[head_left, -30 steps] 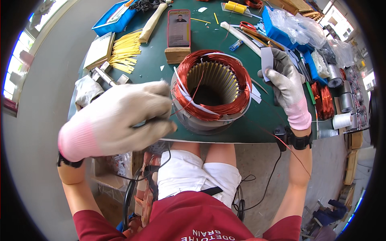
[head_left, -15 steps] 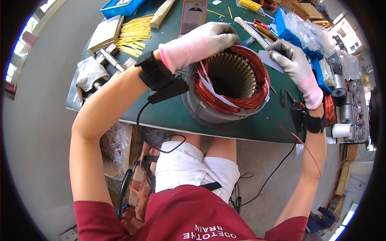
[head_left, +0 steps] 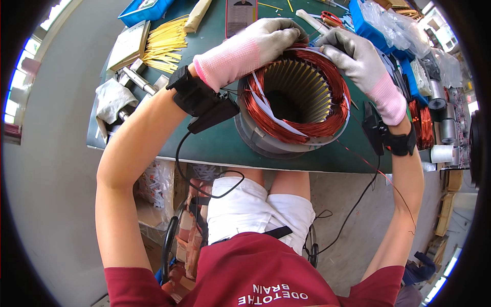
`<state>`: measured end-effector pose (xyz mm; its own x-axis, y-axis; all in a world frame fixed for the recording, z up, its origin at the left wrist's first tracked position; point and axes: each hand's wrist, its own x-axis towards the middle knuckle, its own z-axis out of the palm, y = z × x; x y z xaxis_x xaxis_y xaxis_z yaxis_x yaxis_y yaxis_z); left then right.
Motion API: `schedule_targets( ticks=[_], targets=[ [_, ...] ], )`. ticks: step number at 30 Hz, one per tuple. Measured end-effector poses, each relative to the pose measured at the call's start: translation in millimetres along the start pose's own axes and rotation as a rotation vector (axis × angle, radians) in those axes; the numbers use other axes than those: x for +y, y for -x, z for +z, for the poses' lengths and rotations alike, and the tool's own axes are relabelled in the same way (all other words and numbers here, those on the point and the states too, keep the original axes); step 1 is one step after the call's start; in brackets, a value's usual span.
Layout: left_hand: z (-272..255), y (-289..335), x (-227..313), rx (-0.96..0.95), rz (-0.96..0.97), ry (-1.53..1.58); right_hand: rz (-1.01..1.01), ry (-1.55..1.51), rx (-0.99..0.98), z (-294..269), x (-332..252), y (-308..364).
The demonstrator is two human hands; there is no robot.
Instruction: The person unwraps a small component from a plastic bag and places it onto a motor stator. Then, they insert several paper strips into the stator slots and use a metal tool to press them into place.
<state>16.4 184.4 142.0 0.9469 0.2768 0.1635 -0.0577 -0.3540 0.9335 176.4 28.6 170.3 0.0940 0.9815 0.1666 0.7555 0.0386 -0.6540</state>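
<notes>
A motor stator (head_left: 255, 142) stands upright on the green table, its top ringed by red-brown copper windings (head_left: 335, 120) with white insulation strips (head_left: 266, 110) laced among them. At the far rim my gloved left hand (head_left: 273, 42) has its fingers curled down against the windings; whatever lies under the fingertips is hidden. My gloved right hand (head_left: 355, 59) is at the far right of the rim, thumb and fingers pinched on a piece of white insulating paper (head_left: 313, 49), mostly covered by the hand. Yellow slot liners (head_left: 314, 84) line the bore.
Yellow strips (head_left: 166, 43) and a cloth-covered metal tool (head_left: 113, 100) lie to the left. A phone-like screen (head_left: 240, 20) is behind the stator. Blue bins (head_left: 365, 25) with plastic bags and red-handled scissors (head_left: 331, 18) are at the back right. A thin red wire (head_left: 365, 162) trails toward my right arm.
My right hand has moved left with the white paper to the stator's far rim, close to my left hand. The left hand stays at the rim, fingers still curled.
</notes>
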Motion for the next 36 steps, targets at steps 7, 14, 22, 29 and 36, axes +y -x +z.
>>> schedule_targets(
  ticks=[7,14,22,29,36],
  targets=[
    [4,2,6,0.028,0.011,0.064,-0.110,-0.065,0.210,14,7,1],
    [-1,11,5,0.039,-0.066,0.145,-0.054,-0.002,0.038,2,3,-4],
    [9,20,20,0.246,0.380,-0.661,0.066,0.033,0.182,11,-13,9],
    [8,8,25,0.078,0.236,-0.540,0.073,-0.072,0.257,17,-7,11],
    [7,1,21,0.026,0.280,-0.400,0.082,-0.126,0.390,29,-2,16]
  ],
)
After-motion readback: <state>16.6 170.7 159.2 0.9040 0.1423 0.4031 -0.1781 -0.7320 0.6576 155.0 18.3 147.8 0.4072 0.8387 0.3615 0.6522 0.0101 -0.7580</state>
